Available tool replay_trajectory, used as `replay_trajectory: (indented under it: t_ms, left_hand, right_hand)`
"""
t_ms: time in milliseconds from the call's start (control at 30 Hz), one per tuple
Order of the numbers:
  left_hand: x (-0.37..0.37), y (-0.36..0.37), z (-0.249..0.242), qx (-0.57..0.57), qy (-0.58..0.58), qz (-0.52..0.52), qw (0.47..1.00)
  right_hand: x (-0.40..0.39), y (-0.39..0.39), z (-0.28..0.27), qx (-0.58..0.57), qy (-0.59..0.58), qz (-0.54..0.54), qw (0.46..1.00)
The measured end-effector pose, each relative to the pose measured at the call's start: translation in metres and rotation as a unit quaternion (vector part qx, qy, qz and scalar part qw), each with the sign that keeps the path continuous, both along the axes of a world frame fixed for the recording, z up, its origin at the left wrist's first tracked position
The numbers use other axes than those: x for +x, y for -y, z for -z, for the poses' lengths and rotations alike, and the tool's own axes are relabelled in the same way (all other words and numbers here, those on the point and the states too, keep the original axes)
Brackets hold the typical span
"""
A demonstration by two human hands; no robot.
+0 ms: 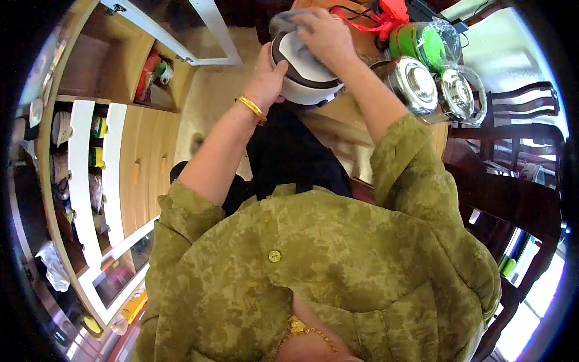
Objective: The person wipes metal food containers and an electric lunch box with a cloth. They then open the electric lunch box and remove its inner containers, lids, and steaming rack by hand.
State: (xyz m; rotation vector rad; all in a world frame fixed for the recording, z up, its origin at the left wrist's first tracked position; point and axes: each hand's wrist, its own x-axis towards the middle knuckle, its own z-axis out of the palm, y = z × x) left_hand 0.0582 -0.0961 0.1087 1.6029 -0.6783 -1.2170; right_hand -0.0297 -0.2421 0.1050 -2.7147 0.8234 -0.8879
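Head view, looking steeply down over my own chest in an olive-green patterned blouse toward a wooden surface (353,120) at the top of the frame. On its near edge sits a rounded white appliance with a dark band and a pale lid (304,69), something like a small cooker. My left hand (268,75), with a gold bangle on the wrist, is cupped against the appliance's left side, fingers curled around its wall and steadying it. My right hand (325,33) lies on top, over the far part of the lid, pressing a grey cloth (283,21) onto it; the fingers are bent loosely over the cloth, not fisted.

Just to the right of the appliance stand two shiny round steel containers (434,90) wrapped in clear plastic, side by side. Behind them is a bright green round container (419,42), also in plastic, and a red plastic bag (389,15) lies near the far edge. Dark wooden chairs (518,114) stand at the right. At the left, a light wooden cabinet with white-framed doors (96,163) holds jars and packets on its shelves.
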Motion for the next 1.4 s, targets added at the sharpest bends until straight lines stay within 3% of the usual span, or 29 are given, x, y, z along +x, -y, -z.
replay_trajectory:
  t_ms: [167, 233, 300, 400, 433, 500, 567, 600, 633, 700, 833, 933, 1000, 1100, 1133, 1200, 1267, 1300, 1367, 1400]
  left_hand:
    - [0.001, -0.009, -0.003, -0.011, -0.012, -0.014, 1.000]
    - [0.007, -0.022, 0.001, -0.029, -0.044, -0.015, 0.998]
    - [0.015, -0.032, 0.005, -0.047, -0.075, -0.016, 0.996]
    - [0.016, -0.042, -0.004, -0.063, -0.109, 0.002, 0.992]
    - [0.015, -0.045, -0.006, -0.061, -0.103, 0.005, 0.993]
    - [0.016, -0.049, -0.003, -0.092, -0.130, -0.013, 0.987]
    - [0.027, -0.058, 0.007, -0.098, -0.156, 0.013, 0.983]
    - [0.027, -0.062, 0.007, -0.102, -0.166, 0.006, 0.981]
    - [0.027, -0.065, 0.007, -0.108, -0.174, -0.001, 0.979]
    - [0.026, -0.068, 0.009, -0.116, -0.165, 0.007, 0.979]
    - [0.025, -0.070, 0.012, -0.121, -0.141, 0.019, 0.982]
    - [0.028, -0.073, 0.012, -0.145, -0.181, 0.003, 0.973]
    - [0.029, -0.073, 0.014, -0.138, -0.178, -0.004, 0.974]
    - [0.029, -0.074, 0.015, -0.131, -0.164, -0.030, 0.977]
    - [0.030, -0.075, 0.017, -0.134, -0.173, -0.030, 0.975]
    - [0.027, -0.072, 0.013, -0.134, -0.180, -0.032, 0.974]
    - [0.020, -0.065, 0.006, -0.118, -0.161, -0.029, 0.979]
    - [0.018, -0.058, 0.005, -0.103, -0.143, -0.023, 0.984]
    - [0.010, -0.045, 0.004, -0.105, -0.129, -0.029, 0.986]
    - [0.007, -0.038, 0.001, -0.085, -0.106, -0.035, 0.990]
  right_hand:
    - [-0.024, 0.065, 0.012, 0.128, -0.045, 0.091, 0.987]
    - [-0.043, 0.064, 0.006, 0.162, -0.042, 0.163, 0.972]
    - [-0.056, 0.070, 0.021, 0.224, 0.010, 0.157, 0.962]
    - [-0.063, 0.038, 0.020, 0.534, 0.170, 0.097, 0.823]
    - [-0.062, 0.029, 0.017, 0.535, 0.177, 0.096, 0.820]
    - [-0.060, 0.016, 0.017, 0.558, 0.240, -0.034, 0.794]
    - [-0.055, 0.010, 0.023, 0.498, 0.231, -0.088, 0.831]
    - [-0.053, 0.004, 0.028, 0.514, 0.247, -0.100, 0.815]
    - [-0.054, 0.008, 0.043, 0.462, 0.232, -0.108, 0.849]
    - [-0.054, 0.017, 0.082, 0.415, 0.188, -0.010, 0.890]
    - [-0.049, 0.017, 0.096, 0.481, 0.134, 0.117, 0.859]
    - [-0.043, 0.005, 0.068, 0.445, 0.157, 0.090, 0.877]
    - [-0.047, -0.021, 0.008, 0.385, 0.184, 0.034, 0.904]
    - [-0.037, -0.034, -0.007, 0.247, 0.264, -0.046, 0.931]
    - [-0.034, -0.032, 0.000, 0.248, 0.263, -0.052, 0.931]
    - [-0.031, -0.017, 0.027, 0.303, 0.300, -0.006, 0.904]
    - [-0.036, 0.001, 0.045, 0.416, 0.190, 0.108, 0.882]
    - [-0.039, 0.009, 0.055, 0.411, 0.191, 0.108, 0.885]
    - [-0.047, 0.013, 0.052, 0.464, 0.235, 0.188, 0.833]
    - [-0.054, 0.016, 0.050, 0.491, 0.336, 0.146, 0.791]
